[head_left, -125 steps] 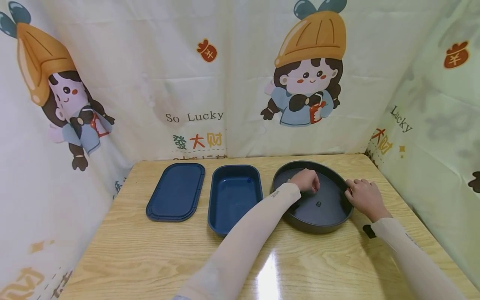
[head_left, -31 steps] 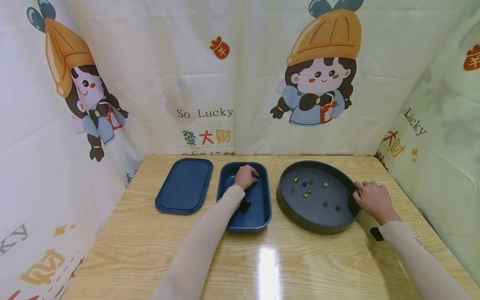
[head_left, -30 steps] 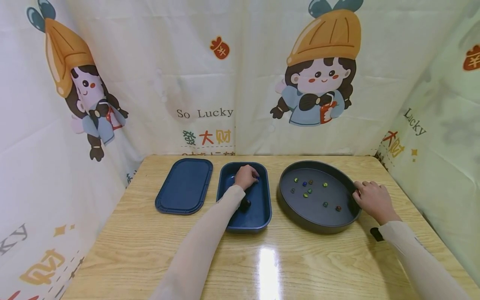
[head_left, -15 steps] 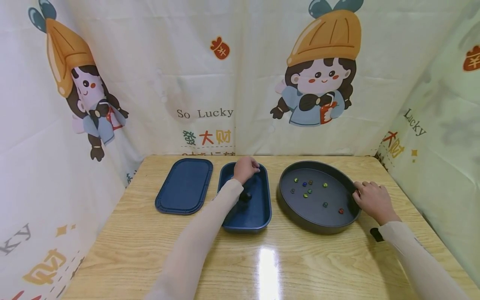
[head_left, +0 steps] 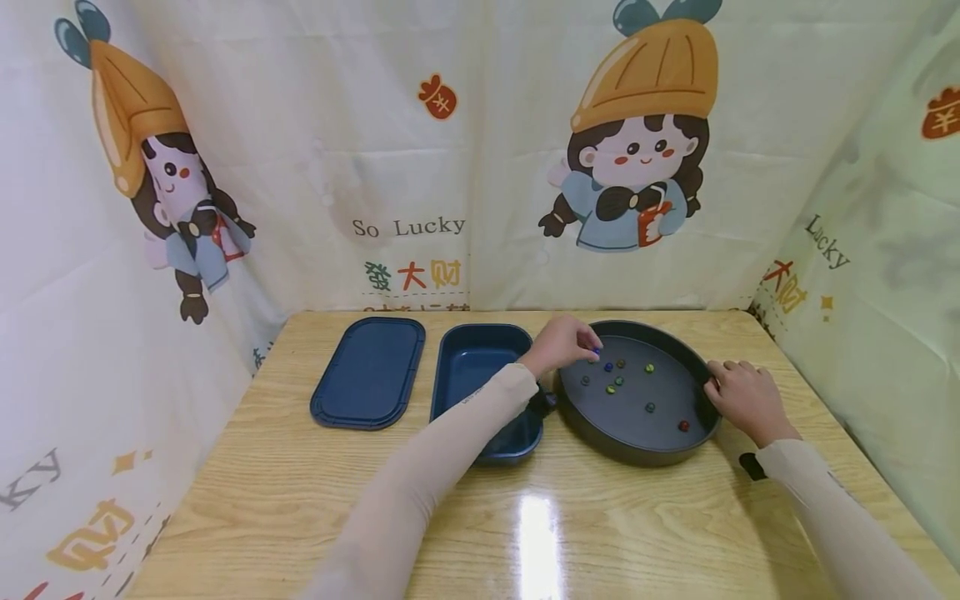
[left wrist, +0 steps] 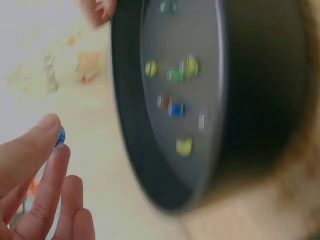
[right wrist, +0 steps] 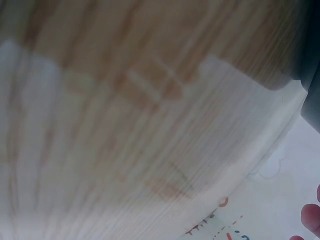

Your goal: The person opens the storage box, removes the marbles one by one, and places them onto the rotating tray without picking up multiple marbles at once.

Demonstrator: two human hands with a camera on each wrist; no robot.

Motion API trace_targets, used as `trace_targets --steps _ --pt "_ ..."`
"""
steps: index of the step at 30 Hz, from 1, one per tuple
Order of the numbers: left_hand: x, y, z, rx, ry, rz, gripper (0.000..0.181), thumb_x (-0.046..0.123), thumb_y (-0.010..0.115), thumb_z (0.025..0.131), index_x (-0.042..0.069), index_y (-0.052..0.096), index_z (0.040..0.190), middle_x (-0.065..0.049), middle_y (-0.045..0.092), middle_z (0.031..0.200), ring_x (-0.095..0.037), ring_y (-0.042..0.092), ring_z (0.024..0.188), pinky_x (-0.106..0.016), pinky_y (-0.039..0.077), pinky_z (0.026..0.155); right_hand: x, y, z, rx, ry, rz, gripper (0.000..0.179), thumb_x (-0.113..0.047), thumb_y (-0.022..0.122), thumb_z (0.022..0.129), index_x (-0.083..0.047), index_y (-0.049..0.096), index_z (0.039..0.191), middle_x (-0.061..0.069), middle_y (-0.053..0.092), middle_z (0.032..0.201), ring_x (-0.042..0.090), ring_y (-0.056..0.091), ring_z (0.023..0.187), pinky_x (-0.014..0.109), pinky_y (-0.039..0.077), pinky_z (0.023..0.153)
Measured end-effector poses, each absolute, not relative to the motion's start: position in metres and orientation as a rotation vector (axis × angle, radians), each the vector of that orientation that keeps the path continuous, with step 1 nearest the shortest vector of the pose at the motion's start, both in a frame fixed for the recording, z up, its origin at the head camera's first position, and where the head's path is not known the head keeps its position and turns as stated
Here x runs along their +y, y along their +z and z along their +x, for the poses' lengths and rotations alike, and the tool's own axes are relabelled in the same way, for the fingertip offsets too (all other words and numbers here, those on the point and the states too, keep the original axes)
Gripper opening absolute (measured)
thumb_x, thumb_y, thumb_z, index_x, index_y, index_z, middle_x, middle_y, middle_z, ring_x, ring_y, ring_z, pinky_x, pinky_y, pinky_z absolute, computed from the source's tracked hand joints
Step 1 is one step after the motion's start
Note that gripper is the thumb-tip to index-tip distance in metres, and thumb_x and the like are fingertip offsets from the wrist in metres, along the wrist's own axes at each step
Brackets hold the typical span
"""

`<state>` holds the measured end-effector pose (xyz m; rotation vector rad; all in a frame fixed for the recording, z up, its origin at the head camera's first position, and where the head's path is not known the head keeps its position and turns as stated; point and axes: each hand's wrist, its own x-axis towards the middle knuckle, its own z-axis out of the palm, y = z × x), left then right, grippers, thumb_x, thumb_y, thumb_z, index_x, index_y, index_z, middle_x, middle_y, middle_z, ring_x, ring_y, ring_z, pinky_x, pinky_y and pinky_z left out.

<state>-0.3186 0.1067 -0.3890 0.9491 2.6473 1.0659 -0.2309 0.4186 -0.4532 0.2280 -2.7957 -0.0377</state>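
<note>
My left hand (head_left: 564, 343) pinches a blue marble (left wrist: 60, 137) between thumb and index fingertip, above the left rim of a dark round pan (head_left: 611, 425). Inside that pan lie several glass marbles, among them a yellow-green marble (head_left: 649, 367), a second blue marble (head_left: 609, 367) and a red marble (head_left: 683, 426). At the pan's right side, my right hand (head_left: 746, 402) grips the rim, thumb on the inner side. Only a few of its fingertips (right wrist: 311, 216) show in the right wrist view. The left wrist view is blurred around the pan.
Left of the pan stands a deep blue rectangular box (head_left: 480, 367), partly covered by my left forearm. A flat blue lid (head_left: 367, 371) lies farther left on the wooden table (head_left: 300, 500). A printed curtain (head_left: 315, 167) hangs behind and at both sides.
My left hand has lifted out of the blue box and moved right to the pan, with the blue marble in its fingertips. The red marble has rolled slightly toward the front right.
</note>
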Motion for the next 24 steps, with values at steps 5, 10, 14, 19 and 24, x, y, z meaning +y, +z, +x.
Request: trace_targets --steps 5,10,14,19,24 --pt "0.131 -0.396 -0.303 2.607 0.928 1.074 0.013 0.020 0.075 0.079 0.016 0.076 0.091 0.006 0.073 0.083 0.002 0.061 0.070 -0.010 0.044 0.062 0.419 -0.454 -0.232 -2.791 -0.021 0.231 0.014 -0.015 0.052 0.087 -0.002 0.058 0.089 0.016 0.061 0.074 0.035 0.054 0.067 0.051 0.040 0.055" --pt "0.146 -0.404 -0.293 2.598 0.816 1.108 0.010 0.021 0.076 0.078 0.019 0.075 0.088 0.010 0.071 0.080 0.004 0.058 0.067 -0.009 0.043 0.060 0.420 -0.454 -0.232 -2.776 -0.027 0.236 0.014 -0.014 0.053 0.086 -0.002 0.058 0.089 0.016 0.060 0.072 0.034 0.053 0.064 0.050 0.039 0.053" --pt "0.152 -0.410 -0.290 2.608 0.733 1.114 0.008 0.023 0.076 0.078 0.022 0.075 0.086 0.013 0.070 0.080 0.005 0.057 0.068 -0.008 0.041 0.062 0.421 -0.454 -0.234 -2.763 -0.037 0.246 0.013 -0.013 0.054 0.086 -0.002 0.058 0.088 0.015 0.060 0.071 0.032 0.052 0.062 0.050 0.040 0.052" --pt "0.154 -0.421 -0.288 2.646 0.641 1.099 0.006 0.024 0.076 0.078 0.024 0.075 0.084 0.015 0.069 0.078 0.005 0.057 0.068 -0.011 0.044 0.066 0.421 -0.454 -0.234 -2.770 -0.042 0.239 0.010 -0.013 0.053 0.086 -0.003 0.056 0.084 0.013 0.058 0.068 0.031 0.051 0.061 0.048 0.039 0.051" --pt "0.155 -0.434 -0.288 2.685 0.556 1.093 0.005 0.026 0.076 0.077 0.025 0.076 0.082 0.016 0.069 0.076 0.005 0.057 0.068 -0.014 0.047 0.073 0.421 -0.455 -0.233 -2.771 -0.040 0.240 0.011 -0.014 0.053 0.086 -0.005 0.053 0.079 0.011 0.055 0.066 0.030 0.050 0.059 0.046 0.037 0.050"
